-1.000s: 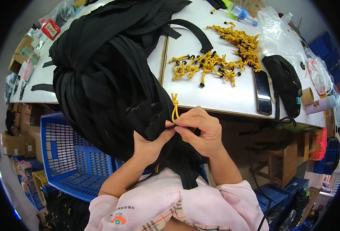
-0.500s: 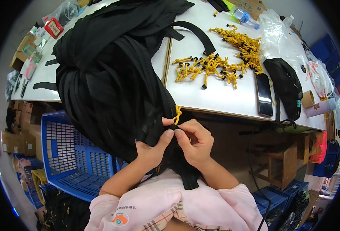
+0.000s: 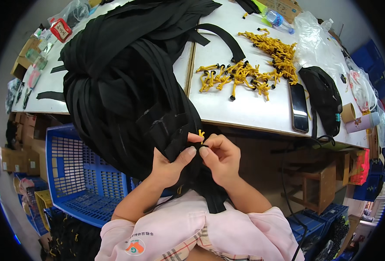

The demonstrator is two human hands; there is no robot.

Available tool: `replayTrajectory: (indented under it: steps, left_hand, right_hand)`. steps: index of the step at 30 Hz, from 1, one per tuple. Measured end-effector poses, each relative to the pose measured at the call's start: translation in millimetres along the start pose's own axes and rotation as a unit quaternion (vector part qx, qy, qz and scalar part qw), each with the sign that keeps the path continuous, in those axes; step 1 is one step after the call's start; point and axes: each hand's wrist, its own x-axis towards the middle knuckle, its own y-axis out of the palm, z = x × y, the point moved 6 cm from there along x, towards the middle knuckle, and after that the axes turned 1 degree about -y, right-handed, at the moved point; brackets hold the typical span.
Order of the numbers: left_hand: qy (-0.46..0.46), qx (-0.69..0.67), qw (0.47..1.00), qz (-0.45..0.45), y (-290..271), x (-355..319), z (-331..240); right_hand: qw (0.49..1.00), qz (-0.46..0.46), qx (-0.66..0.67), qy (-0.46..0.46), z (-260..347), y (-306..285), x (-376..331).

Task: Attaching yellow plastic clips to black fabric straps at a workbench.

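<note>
A large bundle of black fabric strips (image 3: 109, 100) drapes over the table's front edge towards my lap. My left hand (image 3: 168, 167) is closed on the end of one black strip, pinching it between thumb and fingers. Close beside it, my right hand (image 3: 223, 161) pinches at the same spot, its thumb and index fingertips together. A short knotted yellow cord (image 3: 201, 135) pokes up between the fingertips of both hands. Its lower part is hidden by the fingers and a bit of black material. Another black strip end (image 3: 215, 198) hangs down against my shirt.
Several yellow cords with black ends (image 3: 240, 76) lie piled on the white table (image 3: 253, 113). A phone (image 3: 298, 108), a black pouch (image 3: 323, 100), a cup (image 3: 360, 122) and a water bottle (image 3: 278, 20) are to the right. A blue crate (image 3: 86, 167) stands lower left.
The yellow cord has dropped lower between my fingers, with less of it showing. My left hand has opened slightly wider around the strip ends, and my right hand has shifted only a little.
</note>
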Motion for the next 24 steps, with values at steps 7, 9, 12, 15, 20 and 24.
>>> replayTrajectory:
  steps: [7,9,12,15,20,24]
  left_hand:
    - [0.074,0.107,0.991,0.036,-4.7,-1.8,-10.8]
    - [0.102,0.137,0.984,0.059,-0.4,-0.8,-14.9]
    - [-0.122,-0.021,0.992,-0.016,-7.7,-3.2,6.9]
    - [0.029,0.072,0.997,-0.030,-7.0,0.0,-1.8]
    - [0.073,0.071,0.982,-0.161,-10.5,-3.0,-12.4]
    - [-0.085,-0.015,0.988,-0.131,-24.3,7.2,-0.7]
  right_hand:
    - [0.996,0.077,0.021,0.032,-4.2,2.2,-3.6]
    - [0.997,0.077,-0.028,-0.007,-4.0,-3.3,-5.2]
    - [0.973,0.060,-0.165,-0.148,18.3,-0.7,-1.0]
    - [0.945,0.033,-0.263,-0.193,36.6,5.1,9.0]
    - [0.922,0.328,-0.205,0.017,8.7,16.7,2.1]
    - [0.902,0.229,-0.357,-0.083,14.3,2.4,-2.2]
